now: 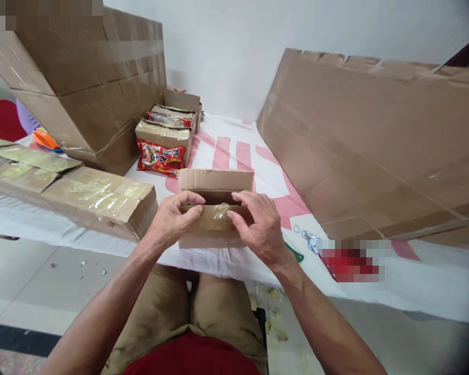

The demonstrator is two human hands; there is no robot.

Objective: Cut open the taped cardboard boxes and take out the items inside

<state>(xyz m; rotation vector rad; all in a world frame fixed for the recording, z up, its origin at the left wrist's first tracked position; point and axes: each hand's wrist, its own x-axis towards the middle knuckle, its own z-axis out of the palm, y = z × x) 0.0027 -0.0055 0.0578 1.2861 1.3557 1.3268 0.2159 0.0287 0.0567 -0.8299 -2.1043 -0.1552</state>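
A small cardboard box [216, 179] sits near the table's front edge before me, its back flap raised and its top open to a dark inside. Crumpled clear tape [221, 212] clings to the front flap. My left hand [175, 216] pinches that flap at its left end, thumb in front and fingers at the top edge. Toward the right end, my right hand [260, 224] grips the same flap, its thumb beside the tape and its fingers over the opening. Beyond the box, a red food packet [161, 159] leans against another cardboard box [163, 130].
Taped cardboard boxes [101, 194] line the left side, with a tall stack of large cartons [117, 88] behind. On the right leans a big cardboard panel [367, 151]. A green handle [296, 253] and small blue-edged pieces [309, 239] lie by my right forearm.
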